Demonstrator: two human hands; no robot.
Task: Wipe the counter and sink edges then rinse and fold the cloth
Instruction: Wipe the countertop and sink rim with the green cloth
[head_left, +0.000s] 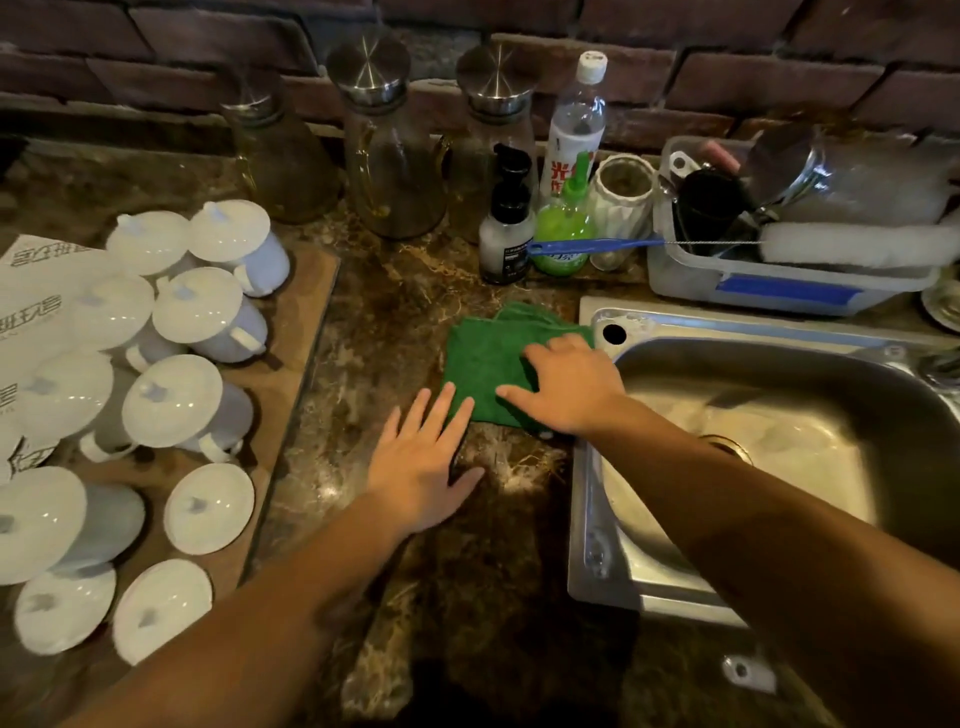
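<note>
A green cloth (488, 358) lies folded flat on the brown marble counter (405, 291), just left of the steel sink (727, 332). My right hand (566, 387) rests palm down on the cloth's right half, fingers spread, its wrist over the sink's left rim. Flat on the counter lies my left hand (423, 462), fingertips touching the cloth's near left corner. Neither hand grips anything.
White lidded cups (202, 312) crowd a board on the left. Glass carafes (387, 150), a pump bottle (506, 228), a green bottle (563, 228) and a tall clear bottle (574, 124) stand behind the cloth. A plastic tub (779, 283) with utensils sits behind the sink.
</note>
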